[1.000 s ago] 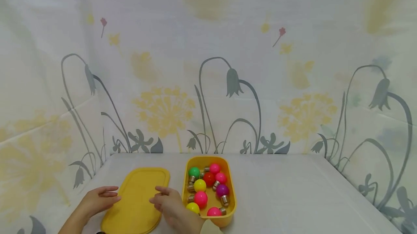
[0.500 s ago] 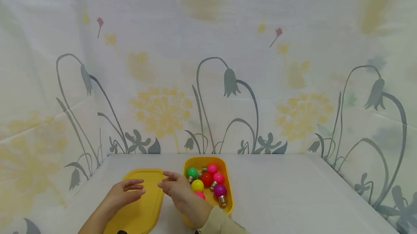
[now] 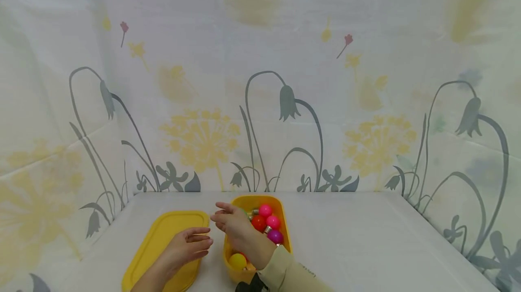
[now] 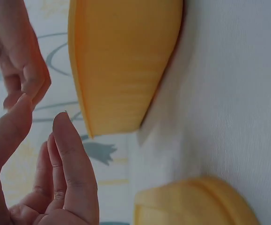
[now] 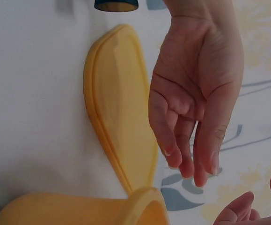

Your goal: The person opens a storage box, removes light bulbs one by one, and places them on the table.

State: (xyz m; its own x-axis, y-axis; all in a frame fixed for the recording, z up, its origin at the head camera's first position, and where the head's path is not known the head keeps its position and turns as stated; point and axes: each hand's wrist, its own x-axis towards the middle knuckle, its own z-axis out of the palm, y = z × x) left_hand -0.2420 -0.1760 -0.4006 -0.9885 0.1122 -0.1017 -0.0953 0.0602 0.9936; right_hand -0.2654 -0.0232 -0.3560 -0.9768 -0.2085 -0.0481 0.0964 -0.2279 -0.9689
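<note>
My left hand hovers over the right part of a yellow lid, fingers loosely extended, holding nothing. My right hand hangs over the left side of a yellow plastic box and hides part of what lies in it. Coloured light bulbs with silver screw bases lie in the box, among them a red bulb, a purple bulb and a yellow bulb. The right wrist view shows the left palm and, at the lower right, a few right fingers. Both hands are apart from each other.
A white-covered table extends to the right of the box. Behind it hangs a white cloth printed with flowers. A narrow strip of tabletop separates lid and box. A dark wrist device sits by the right sleeve.
Both hands have moved right: the left from the lid's left edge across it, the right from between lid and box to over the box. The lid and box stay in place.
</note>
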